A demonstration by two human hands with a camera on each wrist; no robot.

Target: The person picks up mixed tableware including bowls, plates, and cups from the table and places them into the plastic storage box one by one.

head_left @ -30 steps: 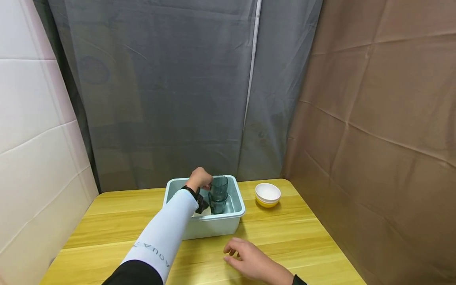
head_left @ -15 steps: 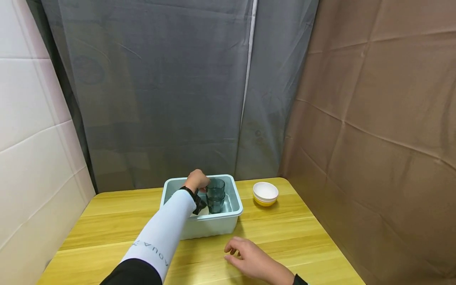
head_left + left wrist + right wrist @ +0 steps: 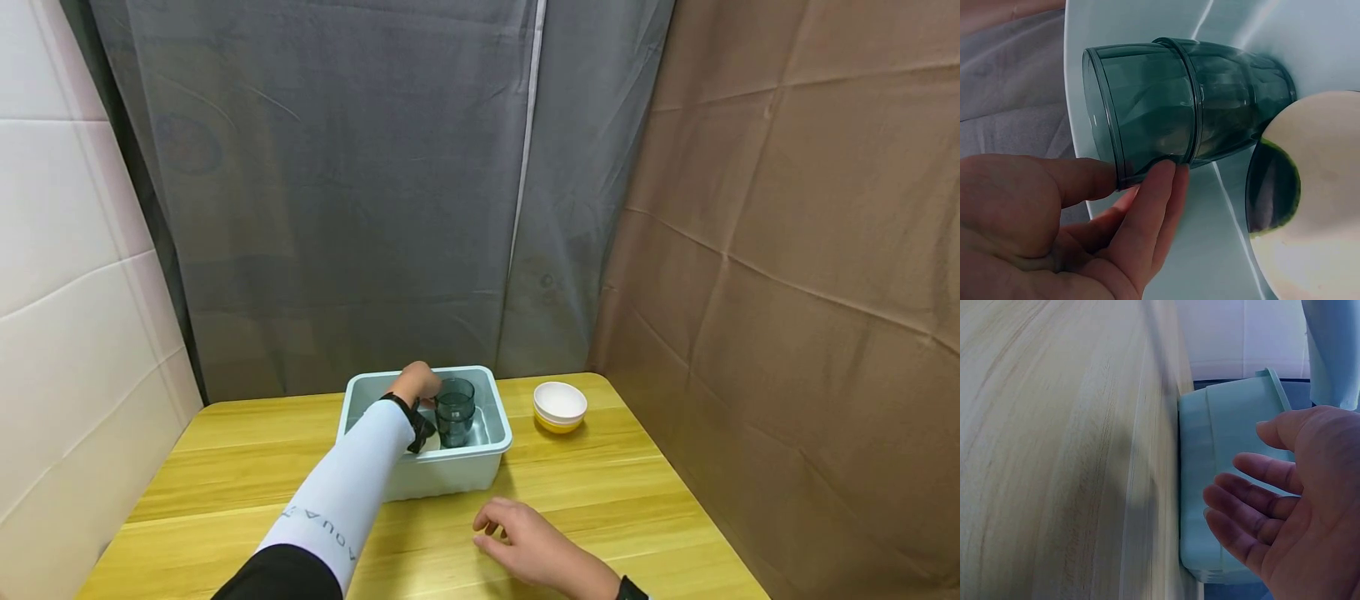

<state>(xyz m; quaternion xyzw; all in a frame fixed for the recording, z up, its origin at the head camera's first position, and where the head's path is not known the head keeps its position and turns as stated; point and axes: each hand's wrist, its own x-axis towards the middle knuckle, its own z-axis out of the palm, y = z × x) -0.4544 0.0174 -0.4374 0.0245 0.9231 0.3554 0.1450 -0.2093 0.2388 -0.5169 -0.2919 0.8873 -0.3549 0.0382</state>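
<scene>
My left hand [image 3: 417, 382] reaches into a pale blue plastic basin [image 3: 442, 478]. Its thumb and fingers pinch the rim side of a dark teal see-through cup [image 3: 1147, 103]. That cup sits nested in a second teal cup [image 3: 1225, 94], both upright in the head view. Beside them in the basin lies a round cream-white object [image 3: 1322, 187] with a dark, green-edged patch; my forearm partly hides it in the head view. My right hand [image 3: 525, 537], holding nothing, hovers with loosely bent fingers over the table in front of the basin.
On the wooden table [image 3: 247, 483], right of the basin, stand stacked bowls [image 3: 561, 404], white above yellow. A grey curtain [image 3: 337, 208] hangs behind the table, a brown one [image 3: 787, 292] at the right and a white one [image 3: 67, 292] at the left.
My left hand has lowered the upper cup deeper into the lower one; over the last half second it has moved very little. My right hand stays in place.
</scene>
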